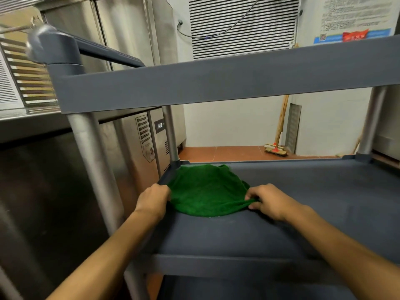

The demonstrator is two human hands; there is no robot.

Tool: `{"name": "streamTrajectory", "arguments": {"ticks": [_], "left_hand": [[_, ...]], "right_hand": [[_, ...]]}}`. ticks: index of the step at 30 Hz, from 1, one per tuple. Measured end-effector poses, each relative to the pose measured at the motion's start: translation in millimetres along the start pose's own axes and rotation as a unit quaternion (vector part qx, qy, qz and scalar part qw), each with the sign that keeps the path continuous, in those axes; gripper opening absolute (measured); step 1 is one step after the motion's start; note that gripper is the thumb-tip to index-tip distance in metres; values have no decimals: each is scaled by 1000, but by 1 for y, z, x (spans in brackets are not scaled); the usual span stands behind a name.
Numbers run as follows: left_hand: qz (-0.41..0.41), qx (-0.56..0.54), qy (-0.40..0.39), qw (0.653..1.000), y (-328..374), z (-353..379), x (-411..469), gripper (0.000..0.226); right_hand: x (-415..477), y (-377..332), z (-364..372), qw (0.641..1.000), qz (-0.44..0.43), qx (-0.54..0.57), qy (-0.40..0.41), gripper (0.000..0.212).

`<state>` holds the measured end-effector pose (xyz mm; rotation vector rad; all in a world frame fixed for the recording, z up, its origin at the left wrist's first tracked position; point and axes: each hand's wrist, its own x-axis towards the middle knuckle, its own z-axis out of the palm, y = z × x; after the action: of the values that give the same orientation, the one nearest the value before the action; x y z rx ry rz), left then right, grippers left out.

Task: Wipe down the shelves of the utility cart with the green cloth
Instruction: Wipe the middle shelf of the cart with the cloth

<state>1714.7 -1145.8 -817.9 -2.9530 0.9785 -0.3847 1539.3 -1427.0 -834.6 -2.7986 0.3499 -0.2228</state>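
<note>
left hand (154, 199): fingers curled, gripping green cloth (205, 191) left edge
right hand (267, 202): fingers pinching cloth's right edge
cloth: spread on cart's middle shelf (303, 202), far-left corner

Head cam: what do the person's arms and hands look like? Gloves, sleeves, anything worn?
Nothing worn that shows. The left hand and right hand are bare, with no gloves and no rings visible. The left forearm and right forearm are bare to the frame edge: no sleeves, watch or wristband in view.
</note>
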Motion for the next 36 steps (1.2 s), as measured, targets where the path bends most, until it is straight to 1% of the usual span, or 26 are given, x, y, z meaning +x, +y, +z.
{"name": "streamTrajectory", "arguments": {"ticks": [3,6,10,13,16,19,26,28,30,32,36], "left_hand": [[10,15,35,999,-2,-9,-12,28],[26,21,48,998,-7,-18,-23,18],[56,32,34,997,-14,-16,-45,17],[73,87,33,993,-12,-9,-62,23],[86,118,7,989,-8,2,-75,26],[83,97,-3,992,-10,8,-83,28],[86,23,36,995,-20,12,-92,25],[80,21,58,995,-20,14,-98,24],[85,38,78,993,-21,15,-105,30],[94,55,89,990,-24,14,-110,36],[88,47,94,991,-30,10,-122,37]], "right_hand": [[-8,-7,-7,1000,-8,15,17,14],[-17,-11,-11,999,-11,27,42,16],[-30,-10,-9,997,-18,62,53,14],[-43,-7,0,995,-29,74,58,15],[-54,-1,10,996,-37,60,47,20],[-63,4,19,997,-40,43,55,22],[-72,2,24,991,-55,58,107,23],[-76,0,23,989,-62,62,121,22],[-79,-1,23,986,-68,69,134,21],[-82,-2,24,985,-70,72,141,20],[-90,-4,25,982,-74,81,153,19]]}}
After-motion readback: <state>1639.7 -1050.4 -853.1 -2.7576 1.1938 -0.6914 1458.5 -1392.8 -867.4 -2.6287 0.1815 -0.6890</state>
